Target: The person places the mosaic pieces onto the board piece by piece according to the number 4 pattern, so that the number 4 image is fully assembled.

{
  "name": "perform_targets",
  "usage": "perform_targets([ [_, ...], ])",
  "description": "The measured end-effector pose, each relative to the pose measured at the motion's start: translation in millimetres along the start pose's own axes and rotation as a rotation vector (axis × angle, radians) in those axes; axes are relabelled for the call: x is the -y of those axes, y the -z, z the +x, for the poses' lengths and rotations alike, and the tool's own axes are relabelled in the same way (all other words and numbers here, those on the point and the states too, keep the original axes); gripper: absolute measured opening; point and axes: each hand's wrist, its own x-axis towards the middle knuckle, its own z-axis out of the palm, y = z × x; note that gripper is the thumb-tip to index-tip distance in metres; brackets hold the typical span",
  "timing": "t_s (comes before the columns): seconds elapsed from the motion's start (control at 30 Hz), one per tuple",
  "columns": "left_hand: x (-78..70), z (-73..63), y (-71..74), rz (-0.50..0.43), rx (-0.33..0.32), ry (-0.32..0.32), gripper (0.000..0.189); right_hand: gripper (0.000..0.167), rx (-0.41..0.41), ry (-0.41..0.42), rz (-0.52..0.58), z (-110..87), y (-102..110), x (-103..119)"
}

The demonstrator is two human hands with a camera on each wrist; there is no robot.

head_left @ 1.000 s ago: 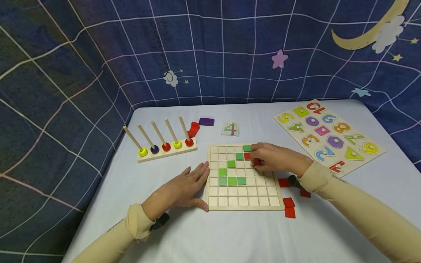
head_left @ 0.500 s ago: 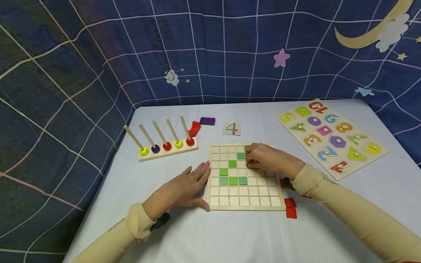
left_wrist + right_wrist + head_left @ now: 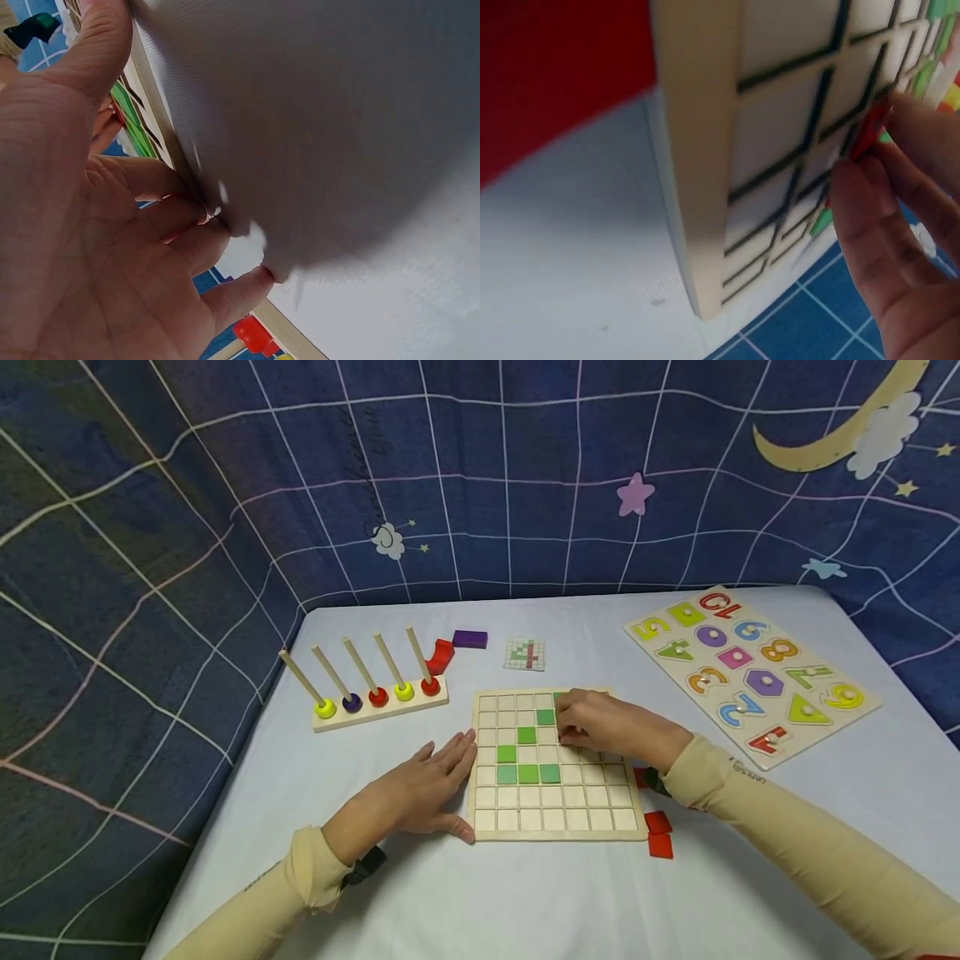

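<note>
A wooden grid board (image 3: pixel 558 836) lies on the white table, with several green square tiles (image 3: pixel 528 774) set in its cells. My right hand (image 3: pixel 618 724) is over the board's upper right part. In the right wrist view its thumb and fingers pinch a red square tile (image 3: pixel 871 129) at the grid; in the head view the hand covers that tile. My left hand (image 3: pixel 408 789) lies flat with fingers spread, fingertips and thumb along the board's left edge. In the left wrist view the left palm (image 3: pixel 97 247) shows beside the board's wooden edge.
Loose red tiles (image 3: pixel 660 846) lie right of the board, some partly under the right wrist. A pegged bead stand (image 3: pixel 382 713), a red curved block (image 3: pixel 441 656) and a purple block (image 3: pixel 470 639) stand at back left. A small pattern card (image 3: pixel 525 654) and number puzzle board (image 3: pixel 757 681) lie behind.
My right hand has shifted slightly left and its fingers now cover the red tile that was visible on the board. The left hand stays at the board's edge.
</note>
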Motion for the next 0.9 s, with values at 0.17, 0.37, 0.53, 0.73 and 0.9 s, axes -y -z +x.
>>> perform_targets([
  [0.17, -1.0, 0.8, -1.0, 0.000, 0.001, -0.004, 0.126, 0.008, 0.030, 0.035, 0.053, -12.8, 9.7, -2.2],
  [0.37, -1.4, -0.6, 0.4, 0.000, 0.004, 0.000, 0.126, 0.005, -0.004, 0.023, 0.066, -43.6, 22.1, -2.1],
  [0.53, -1.1, -0.9, 0.9, -0.004, 0.004, 0.006, 0.126, 0.005, 0.034, -0.019, 0.075, -68.0, 21.6, -1.0],
  [0.73, 0.9, 0.2, -0.1, -0.006, 0.012, 0.004, 0.128, 0.011, 0.033, -0.057, 0.058, -90.7, 18.8, 1.6],
  [0.9, 1.0, 0.9, -0.3, 0.004, 0.014, 0.007, 0.127, 0.015, 0.041, -0.082, 0.068, -98.5, 11.4, 4.4],
])
